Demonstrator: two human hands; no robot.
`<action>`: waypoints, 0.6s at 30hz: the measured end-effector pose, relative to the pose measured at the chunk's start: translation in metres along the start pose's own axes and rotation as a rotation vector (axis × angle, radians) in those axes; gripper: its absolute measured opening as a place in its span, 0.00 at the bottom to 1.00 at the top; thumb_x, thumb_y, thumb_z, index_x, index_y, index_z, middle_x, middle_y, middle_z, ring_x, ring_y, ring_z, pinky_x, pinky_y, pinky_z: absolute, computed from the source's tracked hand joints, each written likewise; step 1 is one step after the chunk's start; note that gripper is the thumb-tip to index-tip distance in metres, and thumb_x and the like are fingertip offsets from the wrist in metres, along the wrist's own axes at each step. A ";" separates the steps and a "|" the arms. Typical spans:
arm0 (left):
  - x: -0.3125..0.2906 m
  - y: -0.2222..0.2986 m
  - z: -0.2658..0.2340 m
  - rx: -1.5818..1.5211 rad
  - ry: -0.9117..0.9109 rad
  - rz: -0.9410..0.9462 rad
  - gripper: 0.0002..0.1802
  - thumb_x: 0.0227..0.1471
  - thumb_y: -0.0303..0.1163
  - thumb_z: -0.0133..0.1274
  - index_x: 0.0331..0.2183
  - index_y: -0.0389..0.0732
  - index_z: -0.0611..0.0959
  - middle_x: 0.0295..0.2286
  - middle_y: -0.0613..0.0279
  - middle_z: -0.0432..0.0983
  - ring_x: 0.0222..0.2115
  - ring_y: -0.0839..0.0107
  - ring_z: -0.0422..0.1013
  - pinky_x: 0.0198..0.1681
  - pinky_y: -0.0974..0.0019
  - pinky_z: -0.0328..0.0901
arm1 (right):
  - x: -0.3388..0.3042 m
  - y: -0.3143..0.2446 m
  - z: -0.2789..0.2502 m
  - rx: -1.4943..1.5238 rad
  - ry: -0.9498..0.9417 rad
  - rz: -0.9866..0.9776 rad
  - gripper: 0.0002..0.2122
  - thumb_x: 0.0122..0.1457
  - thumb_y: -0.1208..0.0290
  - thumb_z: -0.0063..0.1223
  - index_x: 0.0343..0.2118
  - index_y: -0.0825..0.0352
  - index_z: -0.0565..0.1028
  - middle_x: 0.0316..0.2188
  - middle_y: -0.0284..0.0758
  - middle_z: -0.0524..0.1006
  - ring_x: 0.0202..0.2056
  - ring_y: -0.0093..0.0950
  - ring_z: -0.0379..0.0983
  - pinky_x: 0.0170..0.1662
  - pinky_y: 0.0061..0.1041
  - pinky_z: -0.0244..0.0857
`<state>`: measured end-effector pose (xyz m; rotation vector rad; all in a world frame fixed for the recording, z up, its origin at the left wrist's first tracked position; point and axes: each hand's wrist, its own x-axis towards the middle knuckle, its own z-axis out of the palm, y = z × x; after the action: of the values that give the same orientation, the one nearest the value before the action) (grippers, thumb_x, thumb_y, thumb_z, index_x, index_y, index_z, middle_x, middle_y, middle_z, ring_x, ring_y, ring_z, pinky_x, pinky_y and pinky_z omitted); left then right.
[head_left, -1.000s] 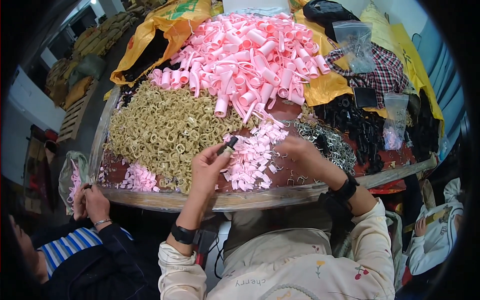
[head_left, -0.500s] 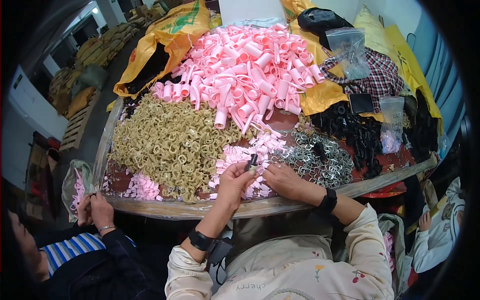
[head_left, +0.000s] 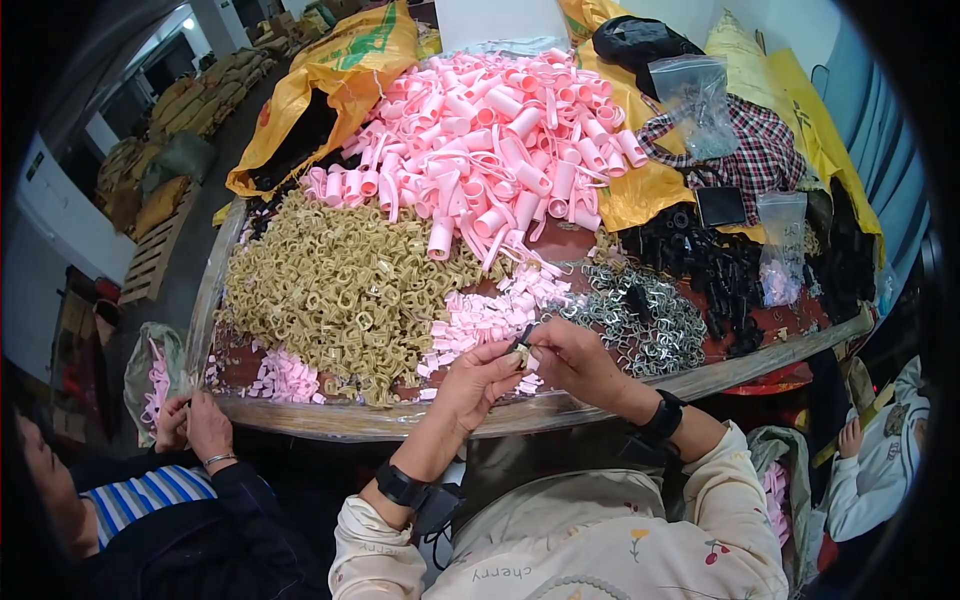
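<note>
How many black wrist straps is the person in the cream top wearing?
2: the left strap around the wrist behind the left hand; the right strap behind the right hand. Sleeves could hide more.

Blk part (head_left: 525,337) partly hidden btwn hands (head_left: 482,380) (head_left: 578,362); poss. beige bit (head_left: 524,356) w/ it, too small to tell. Shirt (head_left: 600,535) cut off btm.

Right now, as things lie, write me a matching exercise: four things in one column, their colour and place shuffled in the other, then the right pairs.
Things:
1. Heap of large tubes
2. Heap of small rings
3. Bent metal clips
4. Small rod-like part

Colour and place:
A. Silvery, just beyond the right hand
B. Dark, at the fingertips of the left hand
C. Pink, toward the far side of the table
D. Tan, on the left half of the table

Right pairs: 1-C, 2-D, 3-A, 4-B
</note>
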<state>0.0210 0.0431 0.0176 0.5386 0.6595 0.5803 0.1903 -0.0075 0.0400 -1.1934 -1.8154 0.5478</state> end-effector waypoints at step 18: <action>-0.005 -0.006 0.018 0.001 -0.062 0.009 0.11 0.47 0.26 0.48 0.36 0.33 0.73 0.29 0.59 0.73 0.29 0.71 0.72 0.32 0.75 0.69 | -0.004 0.007 0.014 -0.125 0.290 -0.141 0.04 0.47 0.78 0.50 0.28 0.70 0.71 0.22 0.35 0.65 0.23 0.26 0.63 0.24 0.20 0.58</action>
<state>0.0319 0.0305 0.0277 0.5590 0.5994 0.5700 0.1827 -0.0067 0.0252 -1.1513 -1.6855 0.1723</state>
